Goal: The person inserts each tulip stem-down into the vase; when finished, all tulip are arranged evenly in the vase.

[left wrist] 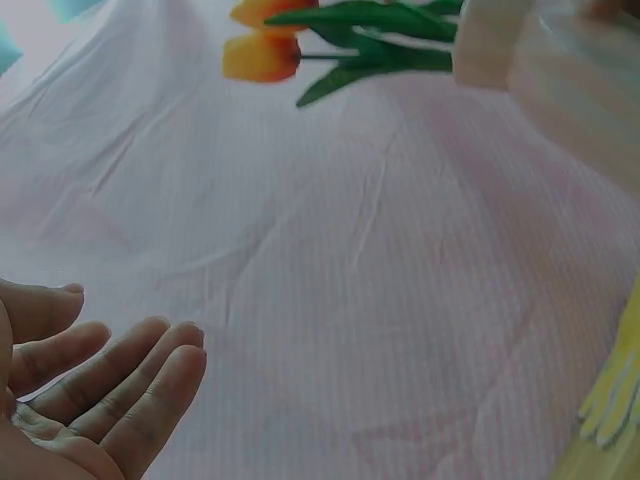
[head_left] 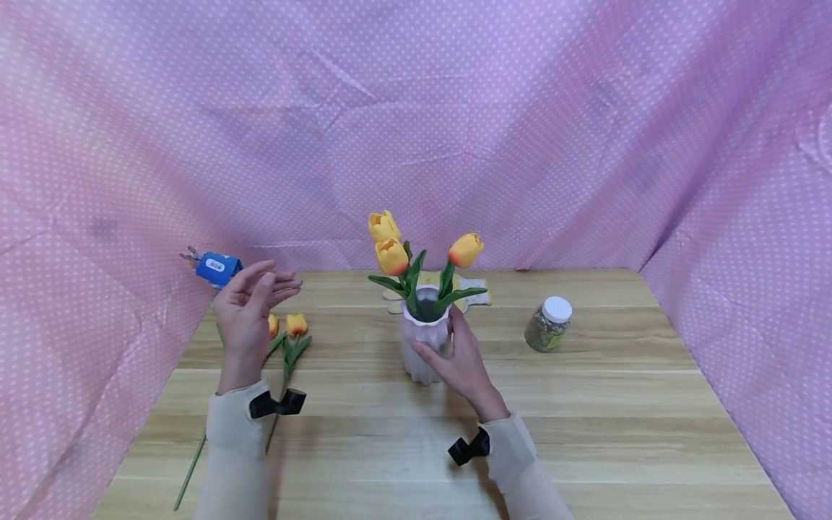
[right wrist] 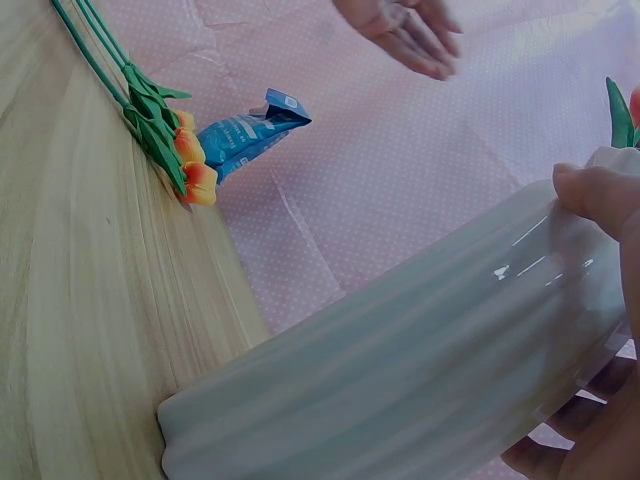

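In the head view, a white fluted vase [head_left: 422, 350] stands on the wooden table with yellow-orange tulips [head_left: 392, 258] in it. My right hand [head_left: 463, 361] grips the vase from its right side, thumb across the front near the rim. The right wrist view shows the glossy vase wall [right wrist: 400, 350], its base at the tabletop. My left hand [head_left: 245, 325] is raised at the left, fingers extended and holding nothing. Beneath and beside it lie loose tulips [head_left: 296, 325] with long green stems, partly hidden by the left hand and forearm.
A blue packet [head_left: 219, 269] is at the table's back left, partly behind the left hand. A white-lidded jar [head_left: 548, 325] stands to the right of the vase. Behind the vase lies a yellow-and-white flat item [head_left: 477, 291]. Pink dotted cloth [head_left: 416, 130] surrounds the table.
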`<state>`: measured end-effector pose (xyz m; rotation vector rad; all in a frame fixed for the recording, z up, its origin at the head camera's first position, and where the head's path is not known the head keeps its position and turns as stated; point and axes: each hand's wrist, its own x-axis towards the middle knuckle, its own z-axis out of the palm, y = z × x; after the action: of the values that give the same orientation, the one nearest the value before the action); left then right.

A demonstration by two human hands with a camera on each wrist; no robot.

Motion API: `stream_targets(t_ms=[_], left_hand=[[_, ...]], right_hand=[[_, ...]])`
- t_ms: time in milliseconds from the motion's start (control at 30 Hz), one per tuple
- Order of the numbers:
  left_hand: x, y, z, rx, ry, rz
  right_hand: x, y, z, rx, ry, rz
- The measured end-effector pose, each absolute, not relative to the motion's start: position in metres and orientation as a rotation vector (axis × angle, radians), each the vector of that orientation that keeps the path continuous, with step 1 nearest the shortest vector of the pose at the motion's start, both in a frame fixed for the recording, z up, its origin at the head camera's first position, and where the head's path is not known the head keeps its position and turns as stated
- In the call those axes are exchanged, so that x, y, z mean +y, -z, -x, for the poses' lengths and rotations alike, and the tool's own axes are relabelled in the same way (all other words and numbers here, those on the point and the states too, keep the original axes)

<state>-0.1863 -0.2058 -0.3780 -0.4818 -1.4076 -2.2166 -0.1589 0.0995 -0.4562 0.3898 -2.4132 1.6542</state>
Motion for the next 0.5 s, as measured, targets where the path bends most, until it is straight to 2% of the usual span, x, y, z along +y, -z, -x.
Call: stream_targets(t_ms=[500], left_hand=[[-0.253,0.425,0.164,-1.700,2.215,-0.139]], right_hand=[[0.099,0.453,0.157,-2.420,-1.674,-0.368]])
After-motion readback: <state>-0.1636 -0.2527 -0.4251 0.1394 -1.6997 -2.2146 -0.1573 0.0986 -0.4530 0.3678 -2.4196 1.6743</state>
